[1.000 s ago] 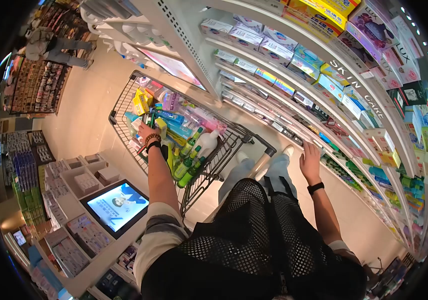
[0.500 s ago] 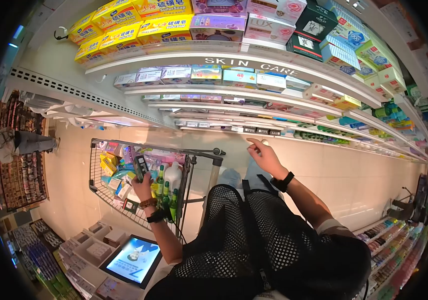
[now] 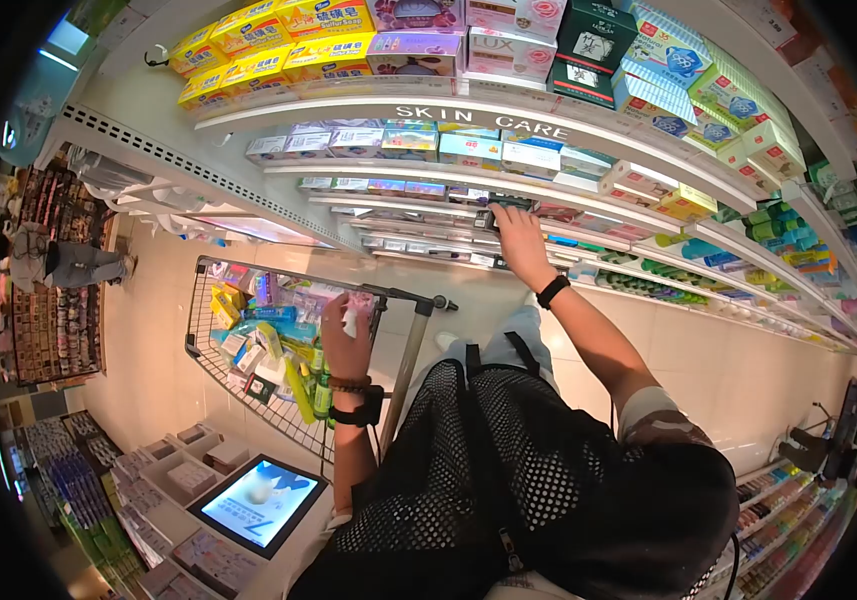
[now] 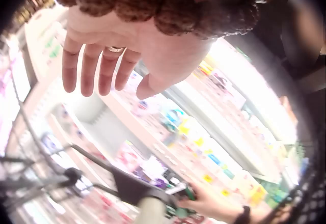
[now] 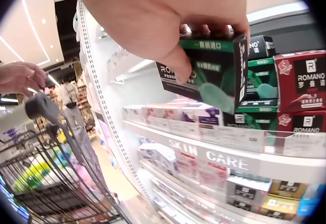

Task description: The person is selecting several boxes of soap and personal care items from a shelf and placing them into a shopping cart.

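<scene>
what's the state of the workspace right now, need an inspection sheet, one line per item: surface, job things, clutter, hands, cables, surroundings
Surface: white shelf marked SKIN CARE, stocked with boxes; no spill seen.
Job's things: green-and-black Romano box, tilted, in the right hand; red Romano boxes stand nearby.
Clutter: shopping cart holds a jumble of packs, yellow boxes and green bottles.
Hands: right grips the box; left hand is open, holding nothing, over the cart.
Cables: thin black cord or strap at the person's right side; can't tell which.
Surroundings: lit screen on a display stand; another person in the aisle.
</scene>
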